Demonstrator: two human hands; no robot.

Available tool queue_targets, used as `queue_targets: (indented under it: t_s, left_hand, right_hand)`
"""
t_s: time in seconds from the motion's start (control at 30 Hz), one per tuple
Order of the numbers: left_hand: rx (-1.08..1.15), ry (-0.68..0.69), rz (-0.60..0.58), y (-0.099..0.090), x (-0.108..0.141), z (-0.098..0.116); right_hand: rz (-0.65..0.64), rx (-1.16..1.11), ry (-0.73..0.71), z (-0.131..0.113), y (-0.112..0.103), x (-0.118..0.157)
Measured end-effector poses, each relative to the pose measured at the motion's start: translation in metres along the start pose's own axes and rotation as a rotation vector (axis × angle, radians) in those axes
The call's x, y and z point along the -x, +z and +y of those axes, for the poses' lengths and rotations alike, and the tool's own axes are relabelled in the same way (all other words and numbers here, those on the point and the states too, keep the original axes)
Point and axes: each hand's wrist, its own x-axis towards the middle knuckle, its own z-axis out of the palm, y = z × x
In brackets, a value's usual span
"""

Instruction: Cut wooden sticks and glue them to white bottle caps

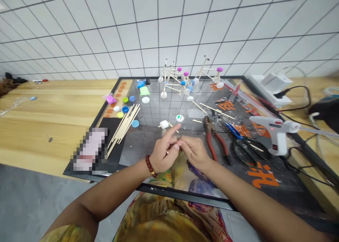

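My left hand (165,152) and my right hand (193,151) meet over the front of the dark glossy board (156,150). Both are closed in a pinch, fingertips touching; whatever lies between them is hidden or too small to name. The left index finger points forward, close to a white bottle cap with a green print (179,118). Just left of that cap, a white wheel-like piece (164,124) lies with thin sticks beside it. Right of my right hand are red-handled pliers (215,139).
Stick-and-cap models (180,81) stand at the back. Wooden sticks (124,127), coloured caps (125,109) and bags of clay (111,99) lie left. Black-handled scissors (245,152), a white glue gun (277,132) with cables and a power strip (275,92) occupy the right.
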Motion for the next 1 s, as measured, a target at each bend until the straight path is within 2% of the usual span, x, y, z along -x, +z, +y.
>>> queue_targets:
  t_s: [0.2, 0.47, 0.6, 0.8, 1.0]
  left_hand:
    - [-0.002, -0.012, 0.004, 0.0024, -0.0011, -0.0063]
    - [-0.073, -0.09, -0.044, 0.0002, -0.0038, -0.002]
    - [-0.051, -0.069, -0.044, 0.0, -0.0049, -0.0012]
    - [-0.087, -0.088, -0.024, -0.0007, -0.0044, -0.0015]
    - [-0.128, -0.071, -0.063, -0.0007, -0.0044, -0.0015]
  right_hand:
    - [0.004, 0.037, 0.006, -0.005, -0.0031, -0.0023]
    - [0.019, 0.077, 0.039, -0.006, -0.0039, -0.001]
    - [0.007, 0.083, 0.028, -0.0059, -0.0046, -0.0011]
    - [0.005, 0.106, 0.091, -0.0068, -0.0046, -0.0007]
    - [-0.006, 0.122, 0.105, -0.0048, -0.0052, 0.0005]
